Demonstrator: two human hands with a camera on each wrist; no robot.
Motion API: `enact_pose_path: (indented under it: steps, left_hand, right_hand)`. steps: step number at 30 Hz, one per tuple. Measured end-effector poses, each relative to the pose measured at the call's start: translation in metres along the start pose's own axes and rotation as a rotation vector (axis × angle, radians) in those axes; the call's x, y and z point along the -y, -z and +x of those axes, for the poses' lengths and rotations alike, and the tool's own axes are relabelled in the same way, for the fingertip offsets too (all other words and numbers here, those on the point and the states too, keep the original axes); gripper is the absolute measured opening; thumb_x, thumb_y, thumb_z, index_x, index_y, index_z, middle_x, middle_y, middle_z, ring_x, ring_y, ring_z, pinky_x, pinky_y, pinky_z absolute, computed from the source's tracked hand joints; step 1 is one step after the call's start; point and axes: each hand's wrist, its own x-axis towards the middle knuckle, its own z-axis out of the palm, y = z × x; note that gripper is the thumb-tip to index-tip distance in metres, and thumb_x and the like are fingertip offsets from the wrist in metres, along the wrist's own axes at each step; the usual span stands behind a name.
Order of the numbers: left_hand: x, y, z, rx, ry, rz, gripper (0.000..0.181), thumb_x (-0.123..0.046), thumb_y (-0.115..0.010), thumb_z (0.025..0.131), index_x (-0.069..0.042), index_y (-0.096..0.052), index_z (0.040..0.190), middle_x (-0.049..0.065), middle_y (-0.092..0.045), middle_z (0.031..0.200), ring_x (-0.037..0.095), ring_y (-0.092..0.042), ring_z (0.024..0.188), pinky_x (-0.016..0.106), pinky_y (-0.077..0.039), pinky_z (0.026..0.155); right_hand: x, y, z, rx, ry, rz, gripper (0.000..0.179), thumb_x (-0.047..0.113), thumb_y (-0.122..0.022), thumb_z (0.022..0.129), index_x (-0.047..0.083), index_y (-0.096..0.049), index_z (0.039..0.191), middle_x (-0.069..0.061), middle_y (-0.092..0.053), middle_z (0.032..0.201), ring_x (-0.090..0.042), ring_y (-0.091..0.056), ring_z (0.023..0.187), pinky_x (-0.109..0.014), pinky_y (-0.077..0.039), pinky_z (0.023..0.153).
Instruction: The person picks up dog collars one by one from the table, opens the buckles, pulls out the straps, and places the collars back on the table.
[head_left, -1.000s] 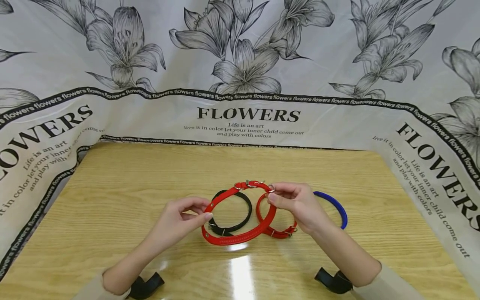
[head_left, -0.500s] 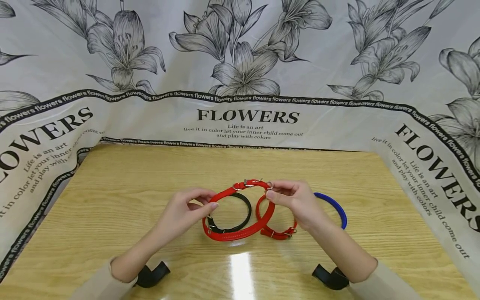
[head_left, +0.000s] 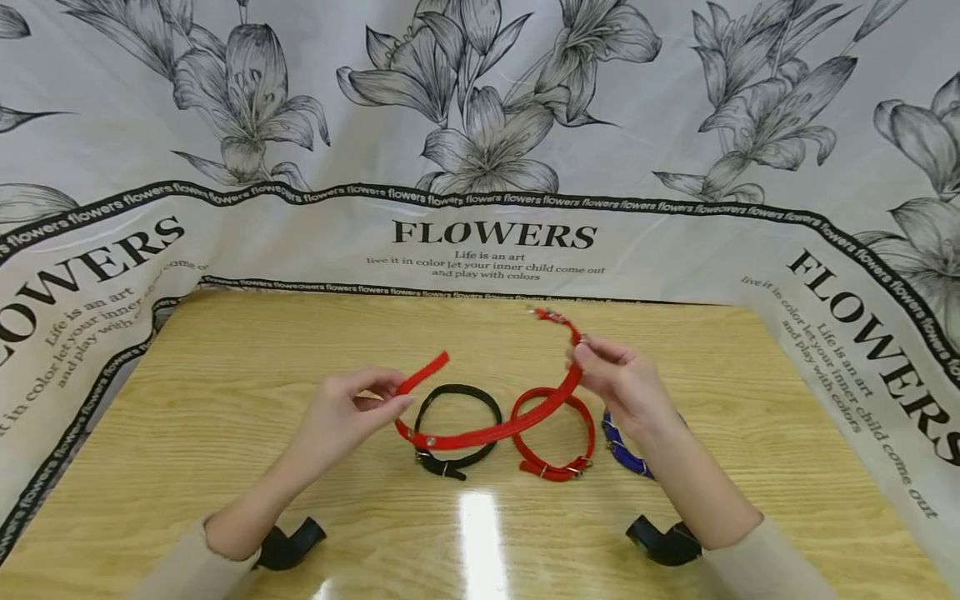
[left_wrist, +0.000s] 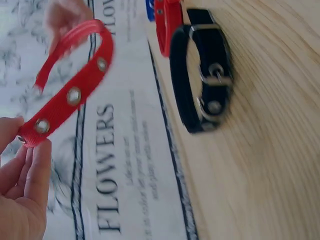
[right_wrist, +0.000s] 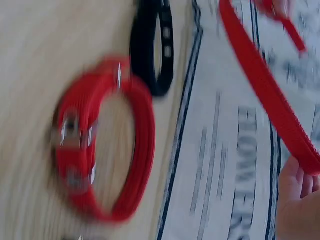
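Your left hand [head_left: 343, 417] and right hand [head_left: 624, 385] pinch the unbuckled red collar [head_left: 480, 437] between fingers [left_wrist: 37, 175], apparently to spread it, so steady both grips next

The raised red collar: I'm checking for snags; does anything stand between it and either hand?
Nothing visible: the left hand and right hand hold the raised collar directly. The black collar and looped red collar lie on the table.
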Motion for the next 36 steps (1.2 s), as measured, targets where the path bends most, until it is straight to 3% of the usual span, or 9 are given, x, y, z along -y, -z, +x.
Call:
enact_pose_path:
  steps: [3,7,12,14,16,22,28,32,36]
  left_hand:
    - [0.008,0.014,-0.002,-0.060,0.133,-0.045,0.017,-0.005,-0.071,0.082,0.002,-0.068,0.097,0.010,-0.067,0.085,0.011,-0.063,0.077,0.024,-0.056,0.067]
    - [0.015,0.020,0.000,-0.108,0.229,-0.102,0.025,-0.015,-0.070,0.084,0.000,-0.067,0.104,0.013,-0.068,0.095,0.011,-0.064,0.084,0.023,-0.055,0.073]
    - [0.022,0.019,0.009,-0.185,0.387,-0.300,0.037,-0.016,-0.071,0.084,0.003,-0.061,0.115,0.007,-0.067,0.106,0.011,-0.063,0.094,0.022,-0.052,0.081]
    - [0.024,0.018,0.013,-0.227,0.434,-0.389,0.035,-0.011,-0.070,0.084,0.003,-0.060,0.114,0.002,-0.067,0.104,0.010,-0.062,0.094,0.022,-0.052,0.082]
    - [0.026,0.017,0.017,-0.260,0.468,-0.475,0.029,-0.006,-0.069,0.084,0.001,-0.060,0.111,-0.001,-0.067,0.099,0.010,-0.062,0.093,0.022,-0.052,0.082]
    - [0.030,0.016,0.024,-0.341,0.509,-0.595,0.015,0.000,-0.067,0.084,-0.010,-0.062,0.095,-0.003,-0.065,0.088,0.009,-0.065,0.082,0.026,-0.053,0.081]
    - [0.052,0.023,0.024,-0.359,0.470,-0.605,0.022,-0.006,-0.075,0.078,-0.001,-0.068,0.098,0.003,-0.066,0.090,0.012,-0.067,0.080,0.028,-0.053,0.081]
    - [0.062,0.032,0.024,-0.352,0.463,-0.692,0.025,-0.008,-0.077,0.076,-0.003,-0.068,0.098,0.005,-0.066,0.094,0.014,-0.068,0.082,0.026,-0.053,0.080]
    - [0.044,0.037,0.027,-0.362,0.536,-0.872,0.011,-0.002,-0.073,0.079,-0.007,-0.067,0.087,0.004,-0.066,0.088,0.012,-0.068,0.078,0.023,-0.053,0.079]
  right_hand:
    - [0.006,0.019,0.005,-0.049,-0.003,0.172,0.017,0.001,-0.058,0.090,0.006,-0.073,0.086,-0.006,-0.068,0.085,-0.015,-0.066,0.080,-0.026,-0.055,0.076]
    - [0.004,0.032,0.011,-0.035,-0.006,0.287,0.017,0.000,-0.056,0.090,0.002,-0.073,0.090,-0.010,-0.067,0.088,-0.018,-0.066,0.082,-0.028,-0.055,0.077]
    - [-0.001,0.039,0.018,-0.069,0.020,0.346,0.016,-0.005,-0.055,0.090,-0.001,-0.070,0.085,-0.012,-0.069,0.085,-0.020,-0.068,0.080,-0.029,-0.055,0.078]
    - [-0.001,0.042,0.020,-0.119,0.051,0.318,0.015,-0.009,-0.056,0.088,-0.001,-0.067,0.080,-0.012,-0.069,0.082,-0.020,-0.069,0.079,-0.029,-0.055,0.076]
    - [-0.001,0.044,0.021,-0.171,0.085,0.273,0.012,-0.013,-0.058,0.085,-0.001,-0.061,0.087,-0.011,-0.070,0.079,-0.019,-0.069,0.078,-0.029,-0.055,0.074]
    - [0.003,0.047,0.025,-0.283,0.127,0.121,0.041,-0.009,-0.064,0.082,0.000,-0.042,0.115,-0.007,-0.070,0.080,-0.015,-0.069,0.076,-0.024,-0.056,0.068]
    - [0.007,0.055,0.028,-0.358,0.178,0.068,0.019,-0.014,-0.065,0.079,0.002,-0.062,0.090,-0.006,-0.070,0.077,-0.014,-0.069,0.072,-0.023,-0.056,0.064]
    - [0.009,0.061,0.029,-0.362,0.210,0.135,0.016,-0.013,-0.066,0.078,0.003,-0.070,0.081,-0.006,-0.068,0.080,-0.015,-0.068,0.071,-0.024,-0.055,0.065]
    - [0.013,0.068,0.028,-0.318,0.179,0.367,0.008,-0.010,-0.064,0.081,-0.003,-0.068,0.084,-0.011,-0.068,0.083,-0.021,-0.068,0.066,-0.028,-0.056,0.066]
